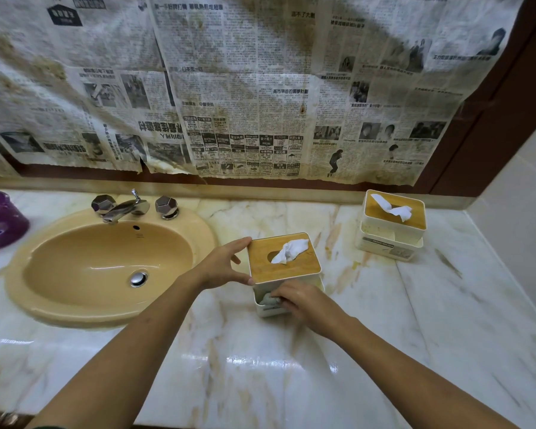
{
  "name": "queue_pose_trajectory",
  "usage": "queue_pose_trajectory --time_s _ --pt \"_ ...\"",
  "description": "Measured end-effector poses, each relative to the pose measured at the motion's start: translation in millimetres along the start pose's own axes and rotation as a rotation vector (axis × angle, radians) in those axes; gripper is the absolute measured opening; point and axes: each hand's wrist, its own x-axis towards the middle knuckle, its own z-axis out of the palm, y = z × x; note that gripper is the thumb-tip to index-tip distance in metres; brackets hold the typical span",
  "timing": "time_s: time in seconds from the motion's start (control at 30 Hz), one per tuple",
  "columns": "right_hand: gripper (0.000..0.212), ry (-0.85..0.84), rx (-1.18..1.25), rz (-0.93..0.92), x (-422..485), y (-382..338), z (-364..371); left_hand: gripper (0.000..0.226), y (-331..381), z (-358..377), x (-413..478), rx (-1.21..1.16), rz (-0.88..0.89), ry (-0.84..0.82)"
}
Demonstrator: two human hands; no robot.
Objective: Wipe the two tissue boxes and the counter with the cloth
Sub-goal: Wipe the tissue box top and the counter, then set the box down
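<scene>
A white tissue box (pixel 283 264) with a wooden lid and a tissue sticking out stands on the marble counter (pixel 260 366), right of the sink. My left hand (pixel 225 264) grips its left side, thumb and fingers around the lid's edge. My right hand (pixel 304 300) presses a small grey cloth (pixel 270 300) against the box's front face; most of the cloth is hidden under the fingers. A second, similar tissue box (pixel 392 224) stands at the back right of the counter, untouched.
A tan oval sink (pixel 106 264) with a chrome tap (pixel 127 209) fills the counter's left. A purple tub (pixel 0 219) sits at the far left edge. Stained newspaper (pixel 245 88) covers the wall behind. A tiled side wall (pixel 520 227) bounds the right.
</scene>
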Motion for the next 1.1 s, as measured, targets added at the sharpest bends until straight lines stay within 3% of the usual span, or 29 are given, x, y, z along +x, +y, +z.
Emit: queue_pose_trajectory --time_s 0.23,0.4,0.57,0.73,0.83,0.93,1.1 --pt "0.017 0.28 0.208 0.14 -0.9 5.0 -65.4 0.112 2.0 -0.5 0.0 -0.005 -0.023 -0.026" --pt "0.019 0.218 0.105 0.149 -11.3 19.4 -98.8 0.111 5.6 4.8 -1.2 -0.037 -0.039 -0.012" --pt "0.018 0.133 -0.007 0.181 -18.4 30.9 -73.3 0.112 8.5 11.2 -1.8 -0.071 -0.061 0.02" --pt "0.015 0.141 0.157 0.283 -22.4 30.5 -32.1 0.114 9.2 11.8 -2.8 -0.088 -0.075 0.013" --pt "0.016 0.282 0.248 0.379 -20.4 31.4 -38.8 0.113 10.8 10.8 -3.6 -0.086 -0.076 0.012" --pt "0.017 0.339 0.154 0.284 -22.9 33.2 -45.5 0.113 12.2 9.9 -3.0 -0.082 -0.074 0.011" --pt "0.022 0.177 -0.077 0.168 -37.0 41.7 -20.0 0.113 14.3 9.6 -3.6 -0.08 -0.074 0.008"
